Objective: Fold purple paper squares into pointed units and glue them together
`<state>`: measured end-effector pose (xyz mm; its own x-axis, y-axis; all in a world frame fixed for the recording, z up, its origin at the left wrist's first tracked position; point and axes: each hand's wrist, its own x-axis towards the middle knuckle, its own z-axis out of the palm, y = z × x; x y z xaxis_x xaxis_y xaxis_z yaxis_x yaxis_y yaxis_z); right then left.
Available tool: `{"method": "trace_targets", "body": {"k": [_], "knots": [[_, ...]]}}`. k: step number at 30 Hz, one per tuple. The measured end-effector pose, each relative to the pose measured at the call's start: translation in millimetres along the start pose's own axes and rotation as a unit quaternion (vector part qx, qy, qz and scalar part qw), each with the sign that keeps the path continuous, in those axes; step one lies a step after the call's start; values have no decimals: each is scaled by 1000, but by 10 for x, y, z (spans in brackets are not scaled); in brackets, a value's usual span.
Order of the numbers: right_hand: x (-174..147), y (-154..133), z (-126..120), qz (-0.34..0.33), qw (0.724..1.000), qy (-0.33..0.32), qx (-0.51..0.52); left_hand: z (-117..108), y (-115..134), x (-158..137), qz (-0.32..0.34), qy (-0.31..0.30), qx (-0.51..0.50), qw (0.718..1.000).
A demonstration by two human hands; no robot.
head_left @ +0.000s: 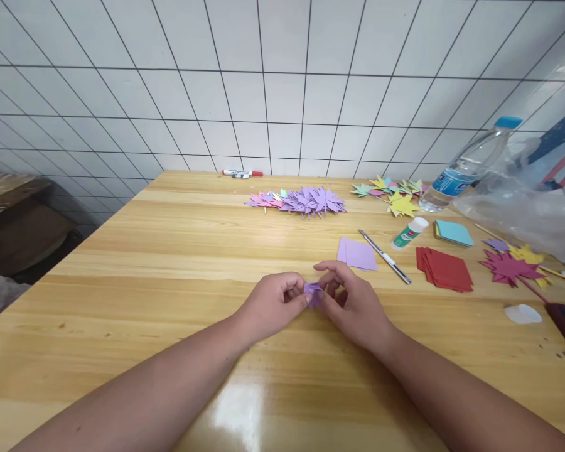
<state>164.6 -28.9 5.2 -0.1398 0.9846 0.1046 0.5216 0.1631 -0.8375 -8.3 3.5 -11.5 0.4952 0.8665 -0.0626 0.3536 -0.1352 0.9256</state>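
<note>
Between my two hands is a small folded piece of purple paper point(313, 294), held just above the wooden table. My left hand point(275, 304) pinches its left side between thumb and fingers. On its right side my right hand point(351, 301) grips with thumb and fingers, the index finger raised and bent above it. Just beyond my right hand lie several lilac paper squares point(358, 253). A utility knife point(385, 256) rests diagonally beside them, and a glue stick point(409, 233) lies behind the knife.
Purple folded paper leaves point(313, 201) are heaped near the tiled wall, with a marker point(242, 174) behind. To the right are red paper squares point(446, 269), blue squares point(453, 233), a water bottle point(466, 169), yellow leaves point(402, 204), a magenta leaf point(511, 266) and a white cap point(523, 314).
</note>
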Motion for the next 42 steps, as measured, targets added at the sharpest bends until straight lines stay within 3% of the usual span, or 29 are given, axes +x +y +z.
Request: {"method": "trace_targets", "body": {"k": [3, 10, 22, 28, 32, 42], "knots": [[11, 20, -12, 20, 1000, 12, -2, 1, 6, -2, 4, 3, -7, 1000], [35, 33, -14, 30, 999, -22, 15, 3, 51, 25, -21, -9, -127, 992], [13, 73, -10, -40, 998, 27, -29, -22, 57, 30, -28, 23, -151, 988], [-5, 89, -77, -161, 980, 13, -120, -65, 75, 67, -40, 18, -181, 983], [-8, 60, -97, -199, 969, 39, -138, -74, 76, 73, -36, 18, -199, 979], [9, 67, -111, -209, 964, -2, -168, -98, 93, 74, -40, 6, -241, 970]]}}
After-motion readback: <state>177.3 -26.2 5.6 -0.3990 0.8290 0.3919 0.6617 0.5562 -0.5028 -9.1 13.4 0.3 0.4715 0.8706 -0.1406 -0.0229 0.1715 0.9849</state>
